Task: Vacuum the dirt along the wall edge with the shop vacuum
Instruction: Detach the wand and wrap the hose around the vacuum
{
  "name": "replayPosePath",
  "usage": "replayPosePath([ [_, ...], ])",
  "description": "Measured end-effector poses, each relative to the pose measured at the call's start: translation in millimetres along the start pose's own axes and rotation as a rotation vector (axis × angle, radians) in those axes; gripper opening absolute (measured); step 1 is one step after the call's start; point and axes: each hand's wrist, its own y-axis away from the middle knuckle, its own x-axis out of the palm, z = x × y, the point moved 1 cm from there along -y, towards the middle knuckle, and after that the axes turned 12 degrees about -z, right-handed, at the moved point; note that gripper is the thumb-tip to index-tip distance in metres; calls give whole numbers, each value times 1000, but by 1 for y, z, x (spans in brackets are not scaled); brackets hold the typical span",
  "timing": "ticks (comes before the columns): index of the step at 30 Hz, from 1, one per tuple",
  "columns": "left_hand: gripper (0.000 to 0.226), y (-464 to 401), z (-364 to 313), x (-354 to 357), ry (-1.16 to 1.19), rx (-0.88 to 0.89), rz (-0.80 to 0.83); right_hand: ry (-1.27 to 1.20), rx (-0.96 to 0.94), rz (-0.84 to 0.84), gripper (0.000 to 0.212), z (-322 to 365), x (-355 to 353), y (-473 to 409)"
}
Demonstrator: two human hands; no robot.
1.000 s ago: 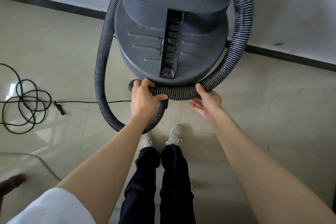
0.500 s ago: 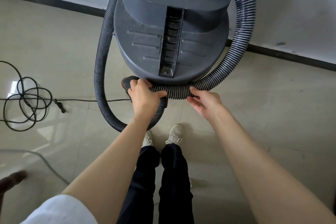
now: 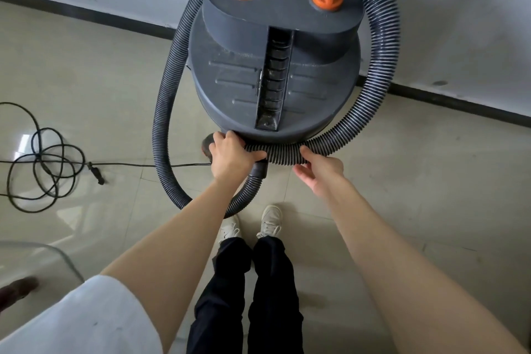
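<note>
Both grip hose (image 3: 283, 154) — left hand (image 3: 231, 156) | right hand (image 3: 321, 171) beside

The shop vacuum (image 3: 273, 77) stands by the wall (image 3: 431, 23). Its hose (image 3: 163, 112) loops around it. A tangled cord (image 3: 43, 164) lies left of the vacuum.
</note>
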Motion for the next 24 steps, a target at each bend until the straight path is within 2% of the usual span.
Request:
replayPosePath([
  [3, 55, 11, 2, 0, -5, 99, -11, 64, -16, -4, 21, -4, 0, 1],
  [7, 55, 24, 11, -4, -34, 199, 101, 262, -79, -50, 36, -12, -8, 8],
  [10, 52, 30, 15, -24, -47, 256, 175, 503, -209, 34, 31, -13, -15, 29],
  [13, 44, 40, 13, -58, -27, 328, 168, 766, -493, 180, 26, -4, -13, 61],
  [16, 43, 49, 8, -111, 11, 389, 79, 972, -795, 247, 43, 19, -4, 107],
  [20, 45, 58, 18, -195, 59, 421, -62, 1072, -1097, 352, 51, 46, 16, 187],
  [24, 45, 62, 49, -271, 107, 374, -190, 1189, -1359, 457, 54, 55, 52, 267],
])
